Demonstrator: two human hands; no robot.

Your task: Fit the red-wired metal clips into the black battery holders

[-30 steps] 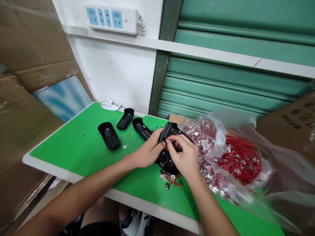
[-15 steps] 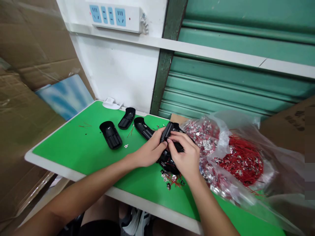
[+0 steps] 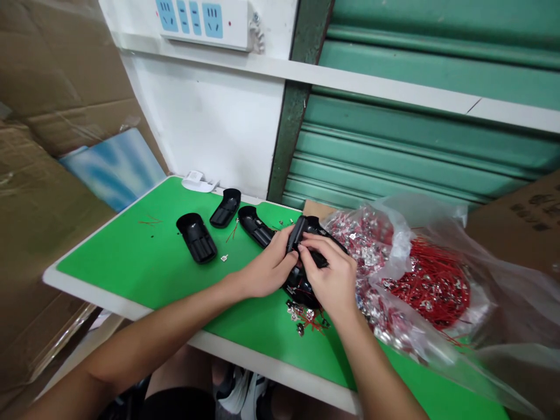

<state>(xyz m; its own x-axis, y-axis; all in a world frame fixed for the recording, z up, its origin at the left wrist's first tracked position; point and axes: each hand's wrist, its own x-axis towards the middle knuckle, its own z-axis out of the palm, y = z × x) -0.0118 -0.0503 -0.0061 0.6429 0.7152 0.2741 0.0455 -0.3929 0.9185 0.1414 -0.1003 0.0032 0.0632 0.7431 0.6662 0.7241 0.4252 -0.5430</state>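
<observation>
My left hand (image 3: 268, 269) is closed around a black plastic housing (image 3: 297, 231), tilted up above the table. The fingertips of my right hand (image 3: 331, 269) are pinched together against its near side; whatever small part they may hold is hidden. More black housings (image 3: 306, 291) lie in a heap under and behind my hands. One housing (image 3: 256, 226) rests just left of the heap. Below them is a little pile of metal contact pieces with red wires (image 3: 308, 317).
Two black housings (image 3: 196, 238) (image 3: 226, 208) lie to the left on the green table (image 3: 131, 256). A clear bag of red-wired contacts (image 3: 431, 286) spreads over the right side. A white plastic piece (image 3: 200, 182) sits at the back edge, near a wall with a power strip (image 3: 203, 23).
The view has tilted slightly downward. Both hands keep nearly the same place and grip on the housing, with only slight finger movement.
</observation>
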